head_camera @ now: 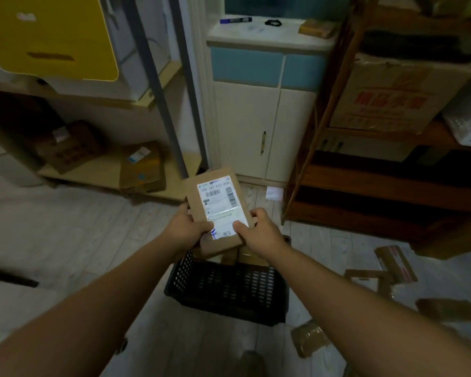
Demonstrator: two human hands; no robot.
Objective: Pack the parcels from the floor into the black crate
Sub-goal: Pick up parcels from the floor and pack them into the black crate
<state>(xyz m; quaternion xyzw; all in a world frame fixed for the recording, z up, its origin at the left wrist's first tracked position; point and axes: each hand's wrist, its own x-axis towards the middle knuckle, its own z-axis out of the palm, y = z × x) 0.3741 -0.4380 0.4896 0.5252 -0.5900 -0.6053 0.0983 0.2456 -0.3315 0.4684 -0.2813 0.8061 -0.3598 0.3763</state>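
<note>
Both arms reached forward from the bottom corners of the frame, forearms bare, converging above the black crate [229, 291]. Left hand [186, 227] gripped the near left edge of a flat cardboard parcel [218, 206], thumb on top, fingers curled under. Right hand [260, 231] pinched the near right corner, thumb pressed onto the white shipping label [218, 197], fingers wrapped round the side.

Parcel was held in the air over the crate's far part, label face up, its long side running away from the person toward the white cabinet [256, 126]. Crate sat on the pale plank floor [74, 229], right below the hands. A few brown boxes [246, 257] lay inside it, partly hidden by the held parcel.

More lay on the floor right of the crate: a taped packet [309, 340] near its near right corner, a flat brown box [447, 308] further right, and a red-taped box [396, 262] near the wooden shelf [365, 183]. Those were blurry, so their details could not be made out.
</note>
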